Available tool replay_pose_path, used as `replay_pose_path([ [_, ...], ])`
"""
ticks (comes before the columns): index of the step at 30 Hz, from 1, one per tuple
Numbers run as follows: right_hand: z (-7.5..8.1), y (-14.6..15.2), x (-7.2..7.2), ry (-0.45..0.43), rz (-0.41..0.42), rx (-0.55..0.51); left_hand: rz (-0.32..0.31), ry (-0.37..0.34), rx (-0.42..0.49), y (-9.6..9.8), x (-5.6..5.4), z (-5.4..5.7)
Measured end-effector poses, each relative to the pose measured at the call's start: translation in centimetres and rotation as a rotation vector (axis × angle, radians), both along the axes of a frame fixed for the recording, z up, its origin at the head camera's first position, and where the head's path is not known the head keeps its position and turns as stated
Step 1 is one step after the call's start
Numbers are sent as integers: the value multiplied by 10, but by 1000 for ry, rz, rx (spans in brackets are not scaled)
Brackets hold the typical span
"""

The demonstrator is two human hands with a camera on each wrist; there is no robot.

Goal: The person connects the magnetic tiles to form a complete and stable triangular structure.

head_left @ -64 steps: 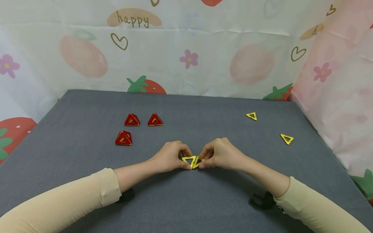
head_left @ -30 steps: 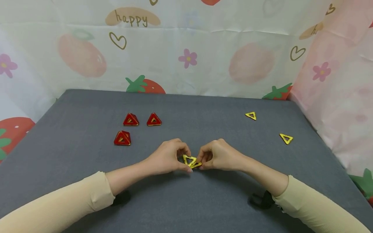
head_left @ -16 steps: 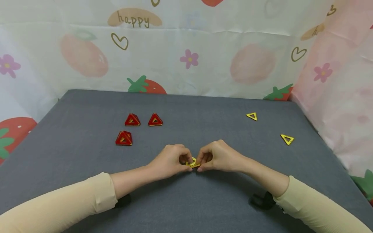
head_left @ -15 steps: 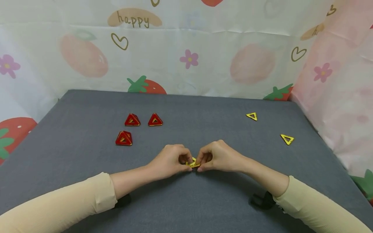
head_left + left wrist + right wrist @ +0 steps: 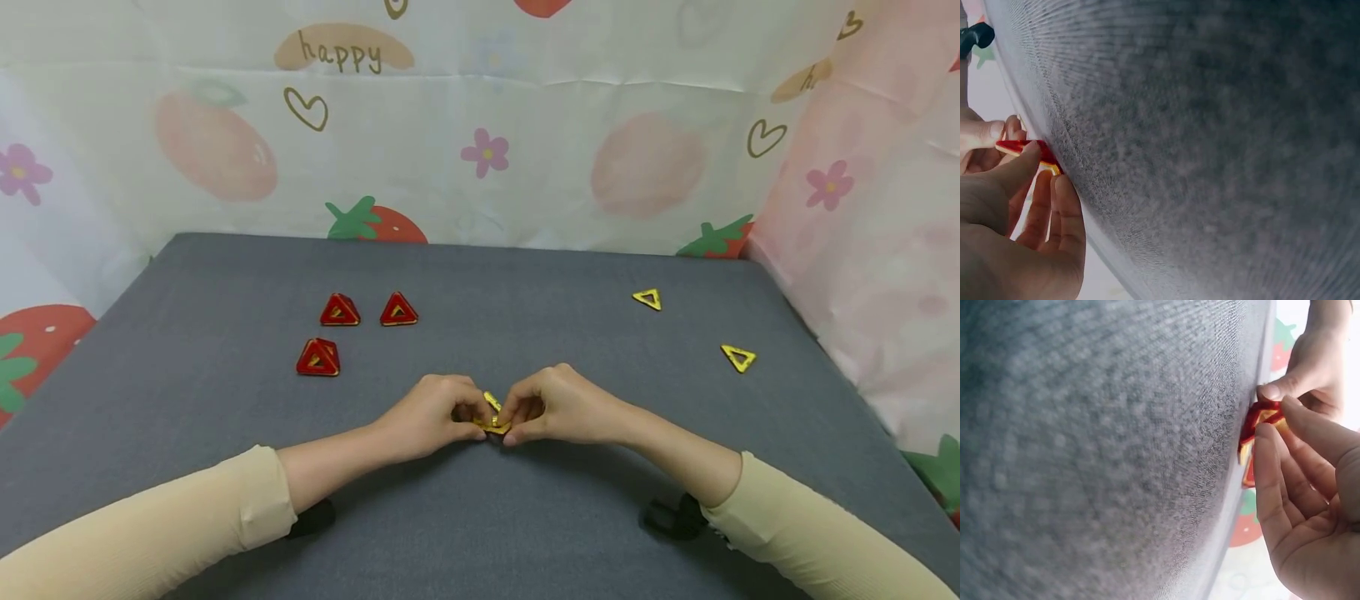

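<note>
At the front middle of the table, my left hand (image 5: 435,417) and right hand (image 5: 573,410) meet fingertip to fingertip. Between them are small hollow triangle tiles, yellow inside, one yellow edge (image 5: 491,401) sticking up behind the fingers. My left thumb and fingers pinch the joined tiles (image 5: 1047,153) from one side; their outer faces look red in the left wrist view. From the other side, my right thumb and index finger pinch red-faced tiles (image 5: 1249,427), which meet at an angle. Fingers hide much of the tiles.
Three red tile pyramids stand at the left: one at the back (image 5: 349,310), one beside it (image 5: 399,301) and one nearer (image 5: 330,358). Two loose yellow triangles lie flat at the right, one farther back (image 5: 645,292), one nearer (image 5: 738,351). Grey cloth (image 5: 510,525) covers the table.
The two tiles, earlier side by side with yellow faces showing, have been folded toward each other, one edge now standing up. Both hands have closed in around them. Pyramids and loose triangles stay put.
</note>
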State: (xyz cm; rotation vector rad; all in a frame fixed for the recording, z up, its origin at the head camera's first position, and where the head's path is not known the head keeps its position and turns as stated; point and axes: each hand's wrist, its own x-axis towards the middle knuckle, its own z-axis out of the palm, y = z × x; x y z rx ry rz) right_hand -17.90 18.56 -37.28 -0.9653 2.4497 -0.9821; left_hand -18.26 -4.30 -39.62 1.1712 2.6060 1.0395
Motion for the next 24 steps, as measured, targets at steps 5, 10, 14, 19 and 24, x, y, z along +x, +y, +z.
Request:
replay_pose_path([
  [5, 0, 0, -2, 48, -15, 43, -20, 4, -8, -4, -5, 1],
  [10, -2, -1, -8, 143, -26, 82, -36, 11, -4, -6, -8, 1],
  [14, -5, -2, -11, 131, -2, 108, -52, 9, -5, -7, -9, 1],
  [19, -7, -4, -13, 96, 65, 124, -55, 0, -7, -8, -9, 2],
  [24, -9, -5, -12, 120, 85, 123, -33, -14, -12, -7, -10, 2],
])
